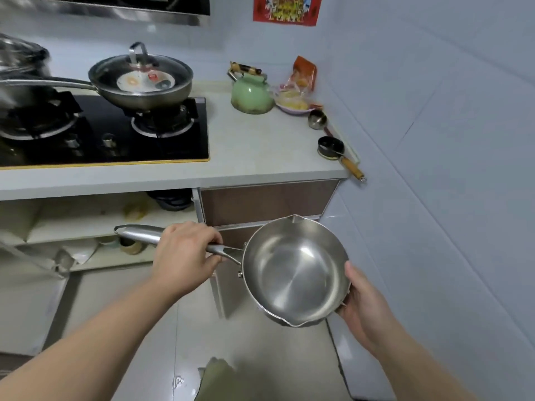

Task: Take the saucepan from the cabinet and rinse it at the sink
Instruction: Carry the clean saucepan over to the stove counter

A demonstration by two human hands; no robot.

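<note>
1. Stainless steel, shiny and bare inside, the saucepan point(295, 270) is round and shallow-walled, with a small pouring lip at its 12 o'clock rim and another at its 6 o'clock rim.
2. Its long, rounded metal handle runs out toward 9 o'clock and joins the bowl at a forked bracket with rivets showing.
3. The saucepan is held in the air, low in front of the open cabinet point(95, 230), above the pale tiled floor and below the edge of the surface point(254, 157). Its open mouth tilts up toward the camera, and soft highlights curve across the flat bottom.
4. The left hand point(185, 256) is clenched around the handle near where it meets the bowl, with the free end of the handle sticking out past the knuckles.
5. The right hand point(364, 302) cups the saucepan's outer wall at about 4 o'clock, thumb lying on the rim and fingers hidden underneath.
6. On the surface above, toward 11 o'clock from the saucepan, a lidded frying pan point(142, 82) sits on a burner of the black gas hob point(185, 140).
7. A green kettle point(251, 95) stands at about 12 o'clock, just beside a dish of food and packets.
8. Two small ladles point(331, 147) lie near the wall at 1 o'clock.
</note>
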